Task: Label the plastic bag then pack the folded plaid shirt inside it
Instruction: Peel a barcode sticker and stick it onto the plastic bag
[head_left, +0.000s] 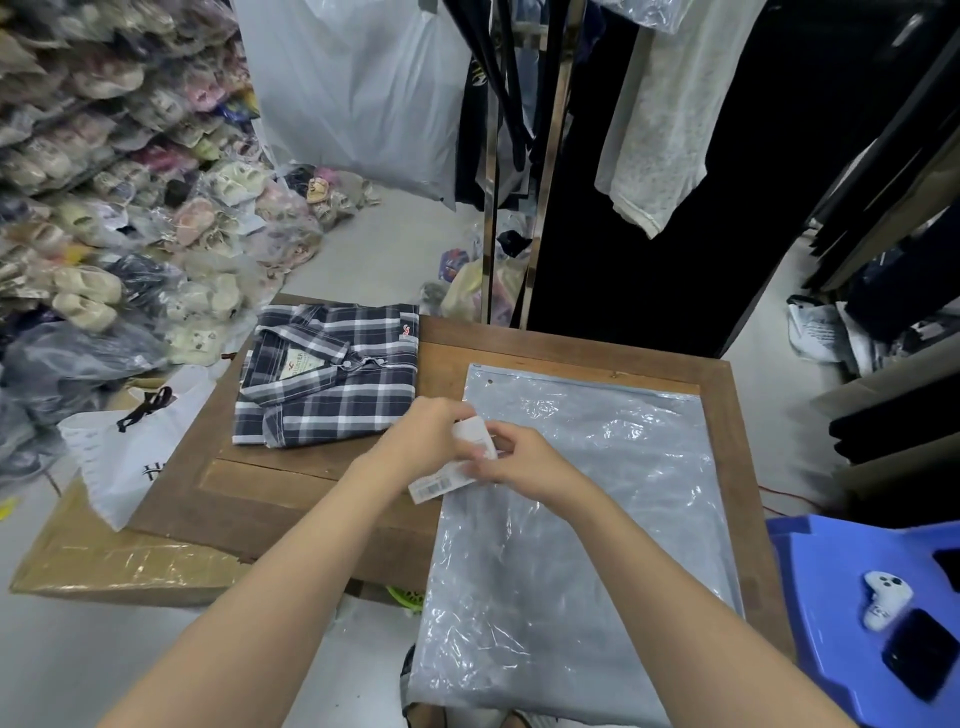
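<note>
My left hand (415, 436) and right hand (524, 457) have fingers closed on the small white barcode label (441, 486); the clear flat plastic bag (582, 519) looks unlabelled; the folded navy-and-white plaid shirt (332, 374) lies unpacked on the brown wooden surface (291, 483).

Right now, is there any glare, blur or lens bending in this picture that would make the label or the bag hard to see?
Head view: the plastic bag shows white glare along its wrinkles; the label is soft, its barcode unreadable, with both hands over it; the table edges bow from the wide lens; the plaid shirt is fairly sharp.
</note>
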